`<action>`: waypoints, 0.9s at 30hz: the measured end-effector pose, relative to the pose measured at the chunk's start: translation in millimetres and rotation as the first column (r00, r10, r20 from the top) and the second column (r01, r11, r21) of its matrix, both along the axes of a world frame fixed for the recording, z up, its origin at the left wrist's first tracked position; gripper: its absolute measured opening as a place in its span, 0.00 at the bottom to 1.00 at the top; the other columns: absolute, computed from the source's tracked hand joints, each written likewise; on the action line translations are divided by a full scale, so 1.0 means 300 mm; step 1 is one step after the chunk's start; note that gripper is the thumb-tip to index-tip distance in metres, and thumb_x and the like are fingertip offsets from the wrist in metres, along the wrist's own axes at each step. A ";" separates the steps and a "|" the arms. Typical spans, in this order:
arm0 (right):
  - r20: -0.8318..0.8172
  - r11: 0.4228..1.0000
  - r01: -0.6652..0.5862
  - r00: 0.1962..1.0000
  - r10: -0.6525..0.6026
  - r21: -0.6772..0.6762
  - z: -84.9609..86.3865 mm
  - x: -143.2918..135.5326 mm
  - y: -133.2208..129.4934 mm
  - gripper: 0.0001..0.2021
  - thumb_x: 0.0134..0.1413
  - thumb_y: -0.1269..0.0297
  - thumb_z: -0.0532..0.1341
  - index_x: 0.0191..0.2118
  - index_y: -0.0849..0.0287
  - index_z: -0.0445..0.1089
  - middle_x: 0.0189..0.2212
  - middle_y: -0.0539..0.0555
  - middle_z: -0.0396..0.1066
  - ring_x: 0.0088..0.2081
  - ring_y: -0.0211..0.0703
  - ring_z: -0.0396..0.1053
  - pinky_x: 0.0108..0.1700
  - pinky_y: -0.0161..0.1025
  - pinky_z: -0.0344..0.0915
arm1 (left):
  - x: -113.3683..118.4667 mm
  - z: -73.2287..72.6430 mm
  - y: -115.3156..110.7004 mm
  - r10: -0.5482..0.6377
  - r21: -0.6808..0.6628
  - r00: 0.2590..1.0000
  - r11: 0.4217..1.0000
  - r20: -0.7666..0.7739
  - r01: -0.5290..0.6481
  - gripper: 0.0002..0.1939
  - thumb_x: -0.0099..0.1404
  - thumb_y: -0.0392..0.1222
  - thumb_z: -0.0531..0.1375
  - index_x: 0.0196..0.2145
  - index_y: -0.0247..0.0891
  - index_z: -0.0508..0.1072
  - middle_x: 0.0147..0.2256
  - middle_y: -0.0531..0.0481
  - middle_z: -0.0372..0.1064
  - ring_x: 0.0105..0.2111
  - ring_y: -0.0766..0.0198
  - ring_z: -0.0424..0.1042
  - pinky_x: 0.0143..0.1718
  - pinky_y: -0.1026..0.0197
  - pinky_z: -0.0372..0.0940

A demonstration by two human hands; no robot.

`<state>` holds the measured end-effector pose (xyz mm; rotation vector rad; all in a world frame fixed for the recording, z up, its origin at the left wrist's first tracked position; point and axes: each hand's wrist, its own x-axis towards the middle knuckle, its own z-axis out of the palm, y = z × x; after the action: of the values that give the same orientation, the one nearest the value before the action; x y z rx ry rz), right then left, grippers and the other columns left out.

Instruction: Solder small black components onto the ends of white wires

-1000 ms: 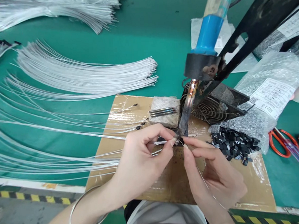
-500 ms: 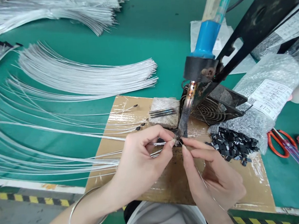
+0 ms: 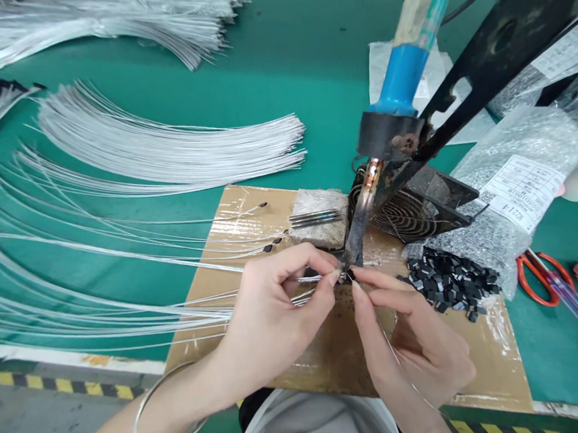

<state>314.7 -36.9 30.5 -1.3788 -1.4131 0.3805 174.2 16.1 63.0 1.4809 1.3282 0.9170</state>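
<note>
My left hand [image 3: 287, 308] is closed in a pinch, thumb and forefinger together on the end of a thin white wire [image 3: 307, 279]. Close against its fingertips, my right hand [image 3: 410, 326] is also pinched and holds a thin strand of solder wire [image 3: 391, 349], which runs back across the palm. A tiny black piece [image 3: 350, 275] shows between the two sets of fingertips; which fingers touch it is unclear. Right above them is the tip of a blue-handled soldering iron [image 3: 364, 215], fixed in a black metal bracket [image 3: 480, 67]. The fingers partly cover the joint.
Small black connectors [image 3: 450, 282] lie heaped on the cardboard [image 3: 327, 364], right of my hands. Behind stand a fan [image 3: 410, 202] and a pad [image 3: 314, 238] with metal rods. White wire bundles [image 3: 167, 142] spread left. Orange-handled scissors [image 3: 533, 283] and bubble-wrap bags [image 3: 500, 154] lie right.
Both hands keep the same pinch at the iron's tip. The whole view has shifted only very slightly; nothing is visibly taken up or let go.
</note>
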 end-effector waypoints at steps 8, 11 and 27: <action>-0.030 1.000 -0.021 0.999 0.020 -0.023 -0.013 0.004 -0.005 0.10 0.52 0.79 0.68 0.36 0.56 0.73 0.40 0.54 0.82 0.37 0.41 0.82 0.40 0.36 0.78 | -0.003 -0.009 0.004 -0.030 -0.014 0.999 0.999 -0.030 0.029 0.07 0.63 0.36 0.60 0.27 0.38 0.75 0.29 0.50 0.78 0.31 0.62 0.76 0.28 0.63 0.67; -0.071 0.998 -0.050 0.996 0.047 -0.050 -0.014 0.002 -0.010 0.10 0.53 0.78 0.68 0.36 0.56 0.73 0.41 0.54 0.82 0.38 0.43 0.82 0.43 0.39 0.79 | -0.013 -0.007 -0.010 -0.053 0.053 0.990 0.997 -0.134 0.061 0.08 0.64 0.34 0.59 0.28 0.39 0.75 0.29 0.51 0.79 0.29 0.63 0.76 0.25 0.63 0.65; -0.327 0.935 0.350 0.878 -0.349 -0.057 -0.030 0.142 -0.014 0.06 0.50 0.70 0.73 0.30 0.59 0.76 0.35 0.55 0.82 0.36 0.46 0.81 0.44 0.44 0.78 | -0.261 -0.165 0.046 0.353 0.488 0.805 0.868 -0.478 -0.090 0.05 0.66 0.35 0.64 0.36 0.45 0.79 0.44 0.50 0.81 0.48 0.52 0.78 0.53 0.51 0.67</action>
<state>357.3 -41.1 21.4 -1.4549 -0.8656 0.3512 95.7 30.0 13.4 2.0900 1.8394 1.0355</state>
